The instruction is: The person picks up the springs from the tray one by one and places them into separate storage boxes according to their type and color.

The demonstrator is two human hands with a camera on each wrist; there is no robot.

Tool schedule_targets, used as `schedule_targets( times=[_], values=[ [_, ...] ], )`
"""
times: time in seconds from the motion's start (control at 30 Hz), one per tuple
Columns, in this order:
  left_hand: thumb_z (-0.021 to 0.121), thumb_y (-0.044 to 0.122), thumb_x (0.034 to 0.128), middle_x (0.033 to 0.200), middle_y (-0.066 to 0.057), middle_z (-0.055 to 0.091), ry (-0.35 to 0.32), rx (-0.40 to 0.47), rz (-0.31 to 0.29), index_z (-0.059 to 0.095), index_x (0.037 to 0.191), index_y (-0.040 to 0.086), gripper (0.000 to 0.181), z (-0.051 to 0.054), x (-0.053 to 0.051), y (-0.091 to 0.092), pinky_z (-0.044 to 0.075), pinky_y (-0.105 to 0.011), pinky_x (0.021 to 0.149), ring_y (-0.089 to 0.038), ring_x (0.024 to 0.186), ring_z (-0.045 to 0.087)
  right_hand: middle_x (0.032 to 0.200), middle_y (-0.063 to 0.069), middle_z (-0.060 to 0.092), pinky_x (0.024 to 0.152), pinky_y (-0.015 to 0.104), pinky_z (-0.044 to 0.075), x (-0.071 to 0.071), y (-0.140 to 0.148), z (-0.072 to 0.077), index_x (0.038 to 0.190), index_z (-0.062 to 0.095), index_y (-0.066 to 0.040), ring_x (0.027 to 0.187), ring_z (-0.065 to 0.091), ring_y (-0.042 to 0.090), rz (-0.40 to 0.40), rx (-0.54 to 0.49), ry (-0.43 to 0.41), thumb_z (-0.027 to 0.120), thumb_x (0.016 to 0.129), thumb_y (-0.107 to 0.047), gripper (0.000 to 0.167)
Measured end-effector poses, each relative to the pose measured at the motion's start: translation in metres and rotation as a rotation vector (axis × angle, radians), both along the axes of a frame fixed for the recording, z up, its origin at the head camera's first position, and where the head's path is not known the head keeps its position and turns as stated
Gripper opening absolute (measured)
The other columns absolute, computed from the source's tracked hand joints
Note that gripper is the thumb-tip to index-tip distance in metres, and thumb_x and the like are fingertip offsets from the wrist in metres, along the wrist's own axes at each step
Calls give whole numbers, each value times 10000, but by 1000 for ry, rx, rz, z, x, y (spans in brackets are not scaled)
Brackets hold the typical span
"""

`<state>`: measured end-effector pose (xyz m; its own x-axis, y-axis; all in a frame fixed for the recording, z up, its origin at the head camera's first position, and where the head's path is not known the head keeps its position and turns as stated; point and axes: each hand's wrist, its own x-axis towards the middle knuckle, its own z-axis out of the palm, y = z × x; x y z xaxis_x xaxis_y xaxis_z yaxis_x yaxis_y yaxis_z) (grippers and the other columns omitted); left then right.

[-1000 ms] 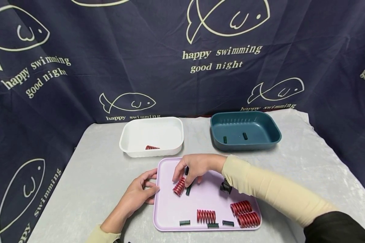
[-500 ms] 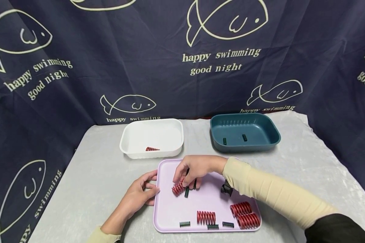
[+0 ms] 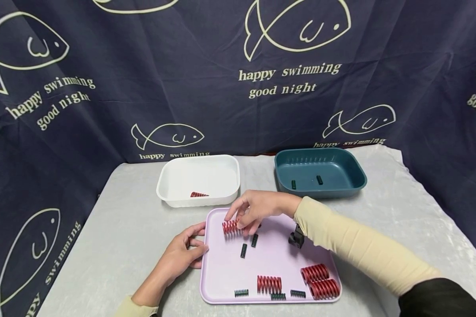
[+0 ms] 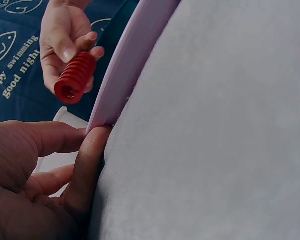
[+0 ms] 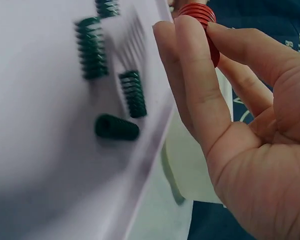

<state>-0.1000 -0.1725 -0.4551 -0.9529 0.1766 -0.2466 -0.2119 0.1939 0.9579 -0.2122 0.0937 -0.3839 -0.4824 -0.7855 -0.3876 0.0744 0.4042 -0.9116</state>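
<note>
My right hand (image 3: 262, 208) pinches a red coil spring (image 3: 230, 227) above the far left part of the lilac tray (image 3: 222, 273). The spring's round end shows in the left wrist view, with the fingers and thumb around its other end. At the tray's left edge my left hand (image 3: 180, 252) grips the rim between thumb and finger. Below the right hand lie dark green springs (image 3: 243, 250); several appear beside it in the right wrist view (image 5: 92, 47). Nearer the tray's front are a red spring (image 3: 269, 284) and small green springs (image 3: 241, 293).
Behind the tray stand a white bin (image 3: 198, 201) with a red spring (image 3: 199, 194) and a teal bin (image 3: 321, 193) holding two green springs (image 3: 319, 180). Two red springs (image 3: 315, 273) lie side by side in the tray's front right corner. A printed curtain (image 3: 222, 110) closes off the back.
My right hand has lifted the red spring off the tray and carried it slightly up toward the white bin. The green springs beneath are now more exposed. My left hand stays at the rim.
</note>
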Motion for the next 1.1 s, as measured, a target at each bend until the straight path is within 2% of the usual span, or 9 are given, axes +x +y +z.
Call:
schedule_targets(
  times=[0.2, 0.33, 0.6, 0.77, 0.97, 1.1],
  values=[
    [726, -43, 899, 1316, -147, 565, 0, -1, 3, 519, 1495, 61, 640, 1, 0, 1, 642, -417, 605, -227, 971, 642, 1002, 267, 688, 775, 491, 636, -14, 1, 12, 1232, 730, -41, 809, 751, 317, -45, -16, -20, 699, 929, 63, 321],
    [727, -38, 900, 1319, -141, 569, 1, 1, 1, 519, 1497, 63, 641, 2, 0, 0, 641, -415, 604, -227, 983, 641, 1000, 236, 684, 814, 504, 625, -26, 1, 19, 1260, 714, -22, 825, 750, 299, -74, -26, -38, 683, 934, 76, 342],
    [725, -46, 899, 1321, -139, 569, -6, 7, 5, 520, 1496, 66, 641, 1, -1, 0, 642, -415, 608, -228, 982, 644, 1000, 196, 688, 901, 570, 577, -47, -3, 30, 1305, 664, 27, 879, 744, 331, -113, -65, -32, 640, 951, 80, 358],
    [730, -47, 896, 1313, -131, 571, -8, -1, 14, 528, 1490, 69, 638, 1, 0, 0, 641, -419, 603, -226, 979, 644, 1031, 206, 686, 896, 525, 596, -58, -11, 37, 1329, 646, 28, 886, 739, 310, -137, -69, -13, 625, 948, 87, 386],
    [734, -43, 895, 1314, -124, 572, -6, -8, 13, 525, 1492, 69, 643, 1, 1, -1, 640, -415, 600, -225, 977, 649, 1094, 237, 677, 857, 449, 621, -73, -23, 46, 1324, 656, 15, 891, 743, 309, -205, -56, -12, 655, 946, 82, 385],
    [733, -39, 897, 1320, -128, 572, -6, -1, 5, 522, 1493, 64, 641, 2, 0, 0, 640, -410, 600, -227, 975, 653, 1098, 209, 674, 888, 478, 605, -84, -33, 50, 1313, 667, 10, 891, 747, 322, -241, -45, -13, 656, 947, 83, 374]
  ],
)
